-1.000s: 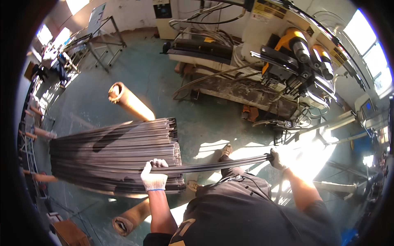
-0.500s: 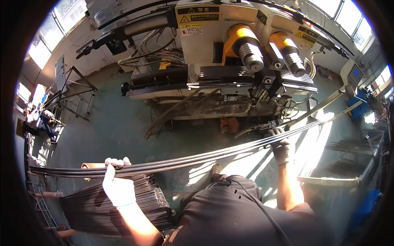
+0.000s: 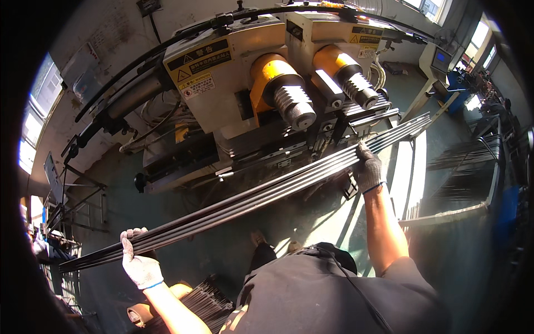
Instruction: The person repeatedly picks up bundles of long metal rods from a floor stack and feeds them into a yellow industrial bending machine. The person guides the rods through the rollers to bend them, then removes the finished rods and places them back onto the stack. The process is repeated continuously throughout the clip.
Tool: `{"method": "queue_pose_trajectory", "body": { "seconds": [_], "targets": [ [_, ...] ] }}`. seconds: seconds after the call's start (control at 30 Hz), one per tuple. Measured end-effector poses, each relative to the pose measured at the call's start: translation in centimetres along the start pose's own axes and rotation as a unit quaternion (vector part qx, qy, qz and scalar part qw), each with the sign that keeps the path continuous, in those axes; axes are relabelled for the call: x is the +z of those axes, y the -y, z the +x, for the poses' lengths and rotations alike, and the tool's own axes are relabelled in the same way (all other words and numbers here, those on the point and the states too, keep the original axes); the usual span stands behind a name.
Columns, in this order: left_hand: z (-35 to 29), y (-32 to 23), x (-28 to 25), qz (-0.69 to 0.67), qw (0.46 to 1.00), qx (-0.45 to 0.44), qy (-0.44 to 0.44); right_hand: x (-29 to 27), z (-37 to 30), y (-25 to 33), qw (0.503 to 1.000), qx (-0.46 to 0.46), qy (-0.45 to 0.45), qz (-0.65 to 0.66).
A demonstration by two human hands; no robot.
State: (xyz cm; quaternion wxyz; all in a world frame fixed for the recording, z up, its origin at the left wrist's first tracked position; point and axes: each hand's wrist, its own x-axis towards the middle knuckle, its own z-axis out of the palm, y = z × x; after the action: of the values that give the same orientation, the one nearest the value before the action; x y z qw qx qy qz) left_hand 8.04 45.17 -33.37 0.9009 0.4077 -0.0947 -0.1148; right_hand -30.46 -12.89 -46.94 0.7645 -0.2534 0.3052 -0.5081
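Several long, thin dark metal rods (image 3: 253, 209) lie side by side across both my hands, slanting from the lower left up to the right. Toward their left end my left hand (image 3: 141, 266), in a pale work glove, is closed round them with the thumb in front. My right hand (image 3: 370, 171), in a greyer glove, grips them nearer the right end, with its fingers partly hidden by the rods. Beyond the rods stands a large machine (image 3: 222, 119) with two yellow heads that carry ribbed steel rollers (image 3: 295, 106). The rods' right part passes in front of its bed.
A pile of dark rods (image 3: 207, 306) lies at the lower left beside an orange-brown roller (image 3: 139, 314). At the right stands a metal rack (image 3: 445, 217) with more rods. A control box (image 3: 436, 58) stands at the far right. A metal frame stand (image 3: 83, 200) is at the left.
The rods have come closer to the machine and tilt more steeply, right end up. They now lie more spread apart. Both hands keep their grip, and the machine looks nearer.
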Motion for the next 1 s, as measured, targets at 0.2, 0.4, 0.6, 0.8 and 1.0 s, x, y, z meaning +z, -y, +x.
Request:
{"method": "queue_pose_trajectory", "body": {
  "seconds": [0.2,0.4,0.6,0.8,1.0],
  "targets": [
    [8.4,6.2,-1.4,-0.051,0.990,-0.093,-0.093,14.4,-0.6,-1.8,0.999,0.003,-0.031,0.027],
    [15.0,14.3,1.4,0.024,0.992,-0.124,-0.026,11.7,9.1,-4.4,0.996,-0.023,-0.080,0.027],
    [16.5,17.8,2.8,0.029,0.920,-0.350,-0.171,11.9,9.1,-7.4,0.859,-0.135,-0.085,-0.486],
    [19.2,18.6,1.6,0.027,0.920,-0.365,-0.141,10.7,12.6,-7.9,0.929,-0.151,-0.154,-0.301],
    [23.5,15.7,-5.3,-0.025,0.971,-0.157,-0.180,14.9,10.6,-7.1,0.946,-0.058,-0.183,-0.261]
  ]
}}
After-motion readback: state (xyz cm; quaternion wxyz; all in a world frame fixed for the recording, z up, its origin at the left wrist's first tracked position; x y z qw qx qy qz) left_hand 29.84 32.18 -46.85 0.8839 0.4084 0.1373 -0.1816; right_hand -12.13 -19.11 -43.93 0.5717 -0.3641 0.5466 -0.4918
